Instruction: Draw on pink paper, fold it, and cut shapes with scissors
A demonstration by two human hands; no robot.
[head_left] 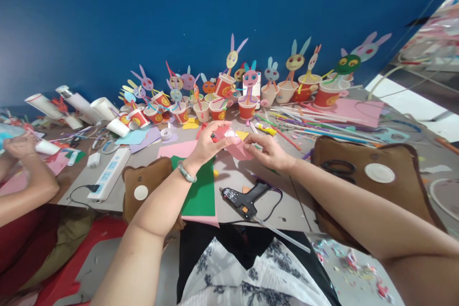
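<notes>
My left hand, with a bangle on the wrist, pinches a piece of pink paper from its left side. A small whitish rounded patch shows near my left thumb; I cannot tell whether it belongs to the paper. On the paper's right edge, the fingers of my right hand are closed. Below both hands a black glue gun lies on the table, with a long glue stick out of its back. Green paper lies over pink sheets under my left forearm.
Paper cups with rabbit-faced figures line the blue wall. Coloured sticks are strewn at the right. Brown pouches lie on both sides, scissors on the right one. A power strip and another person's arm are at the left.
</notes>
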